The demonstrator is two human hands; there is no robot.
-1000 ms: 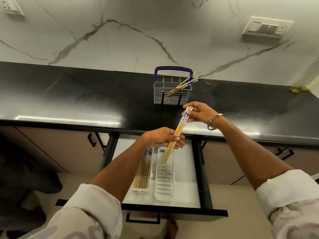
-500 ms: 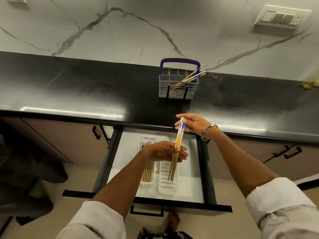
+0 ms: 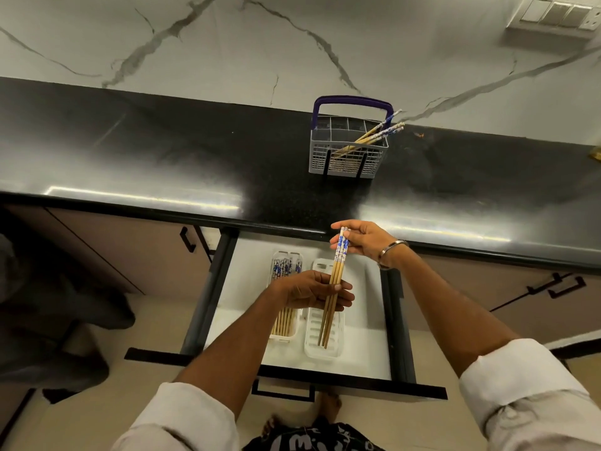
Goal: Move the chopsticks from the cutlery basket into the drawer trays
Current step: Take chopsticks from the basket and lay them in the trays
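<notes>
Two hands hold one small bundle of chopsticks (image 3: 335,281) over the open drawer (image 3: 361,346). The right hand (image 3: 361,239) pinches the blue-and-white patterned tops between thumb and fingers, just in front of the countertop's (image 3: 162,151) front edge. The left hand (image 3: 315,289) curls its fingers around the plain wooden shafts near their middle. The bundle runs nearly lengthwise along the drawer, its tips above the near end of the right tray (image 3: 325,340); whether they touch the tray cannot be told. The right tray, white and slotted, lies at the drawer's centre and shows no other contents. The left tray (image 3: 286,333), just beside it, already carries a row of stored chopsticks (image 3: 283,268), patterned ends toward the drawer's far edge, partly hidden by the left hand. The cutlery basket (image 3: 348,154), grey mesh with a purple handle, stands toward the countertop's rear edge, right of centre. Several remaining chopsticks (image 3: 377,135) lean in it, tops tilted over its right rim. A switch plate (image 3: 556,14) is on the marble wall (image 3: 227,43).
</notes>
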